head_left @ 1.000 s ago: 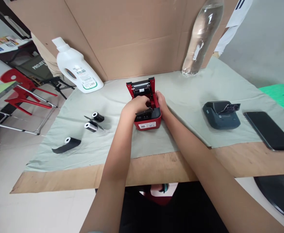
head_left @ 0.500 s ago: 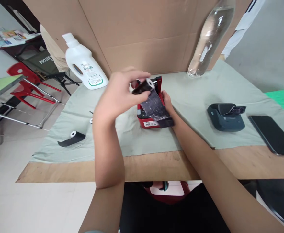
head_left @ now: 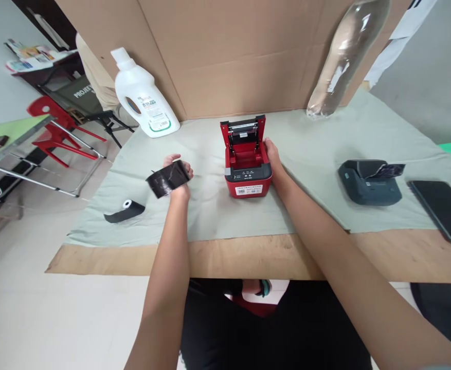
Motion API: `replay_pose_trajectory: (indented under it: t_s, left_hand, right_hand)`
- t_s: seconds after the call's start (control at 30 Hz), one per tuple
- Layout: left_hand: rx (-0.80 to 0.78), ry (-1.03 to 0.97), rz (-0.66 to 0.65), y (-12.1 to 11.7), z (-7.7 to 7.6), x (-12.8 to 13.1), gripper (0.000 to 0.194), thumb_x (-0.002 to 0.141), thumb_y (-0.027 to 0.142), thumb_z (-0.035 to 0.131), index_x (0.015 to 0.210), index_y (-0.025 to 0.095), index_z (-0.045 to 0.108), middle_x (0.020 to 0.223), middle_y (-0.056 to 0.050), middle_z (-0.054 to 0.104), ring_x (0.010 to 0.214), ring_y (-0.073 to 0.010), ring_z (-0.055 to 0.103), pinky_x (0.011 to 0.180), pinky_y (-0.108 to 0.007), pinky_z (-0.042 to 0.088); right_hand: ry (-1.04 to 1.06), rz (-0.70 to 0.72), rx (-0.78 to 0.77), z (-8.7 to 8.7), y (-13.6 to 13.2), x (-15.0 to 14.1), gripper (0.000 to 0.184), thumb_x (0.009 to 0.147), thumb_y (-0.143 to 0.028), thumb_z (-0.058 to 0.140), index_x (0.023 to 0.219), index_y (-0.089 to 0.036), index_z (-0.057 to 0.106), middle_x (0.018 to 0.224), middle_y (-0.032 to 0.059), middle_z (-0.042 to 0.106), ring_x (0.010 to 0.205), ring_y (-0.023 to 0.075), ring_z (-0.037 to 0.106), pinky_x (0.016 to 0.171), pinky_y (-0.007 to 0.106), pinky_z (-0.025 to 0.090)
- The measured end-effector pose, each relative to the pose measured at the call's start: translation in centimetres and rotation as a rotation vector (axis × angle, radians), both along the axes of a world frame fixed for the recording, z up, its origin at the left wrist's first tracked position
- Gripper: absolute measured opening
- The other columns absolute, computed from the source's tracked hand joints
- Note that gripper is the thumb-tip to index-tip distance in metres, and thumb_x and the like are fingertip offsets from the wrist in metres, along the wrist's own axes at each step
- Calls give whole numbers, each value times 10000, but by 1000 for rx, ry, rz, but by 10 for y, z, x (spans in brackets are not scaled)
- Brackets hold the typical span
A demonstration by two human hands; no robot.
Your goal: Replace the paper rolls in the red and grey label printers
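A small red-and-black label printer (head_left: 248, 177) stands on the cloth with its lid (head_left: 244, 131) raised, and no roll shows in its red bay. My right hand (head_left: 272, 154) grips the printer's right side, its fingers partly hidden behind the casing. To the left of the printer, my left hand (head_left: 179, 180) holds a black paper roll (head_left: 168, 179) just above the cloth. The roll's loose strip faces me and covers part of the hand. A second black paper roll (head_left: 130, 208) lies on the cloth nearer the left edge, its end unrolled.
A dark blue printer (head_left: 370, 185) with a strip poking out sits at right, beside a phone (head_left: 441, 210). Behind stand a white detergent bottle (head_left: 144, 97), a clear water bottle (head_left: 344, 67) and a cardboard panel (head_left: 240, 51). The table's bare wooden edge (head_left: 240, 257) runs along the front.
My left hand has carried the black paper roll from above the red printer down to the left, uncovering the open bay. My right hand stays at the printer's side. The view has shifted slightly.
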State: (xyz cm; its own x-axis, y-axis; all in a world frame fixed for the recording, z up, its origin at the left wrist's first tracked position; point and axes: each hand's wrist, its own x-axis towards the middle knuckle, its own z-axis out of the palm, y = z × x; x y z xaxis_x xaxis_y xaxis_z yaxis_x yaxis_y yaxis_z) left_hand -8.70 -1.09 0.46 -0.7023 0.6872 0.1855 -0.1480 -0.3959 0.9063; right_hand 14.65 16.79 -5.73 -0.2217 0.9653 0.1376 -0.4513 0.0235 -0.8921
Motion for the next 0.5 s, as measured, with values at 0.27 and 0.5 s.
replay_pose_trajectory:
  t_s: [0.27, 0.5]
  left_hand:
    - [-30, 59, 3, 4, -17, -15, 540, 751, 284, 859, 1196, 271, 552, 964, -3, 715, 780, -197, 755, 804, -389, 661]
    - [-71, 357, 73, 6, -18, -27, 602, 680, 565, 947, 1037, 184, 646, 990, -70, 740, 955, -210, 747, 934, -347, 625]
  right_hand:
    - [14, -71, 15, 2, -2, -3, 513, 882, -807, 678, 793, -307, 606, 740, 12, 710, 921, 276, 722, 838, 437, 617]
    - [-28, -70, 19, 0, 0, 1, 531, 919, -794, 642, 787, -281, 617, 762, 22, 711, 948, 274, 729, 885, 441, 620]
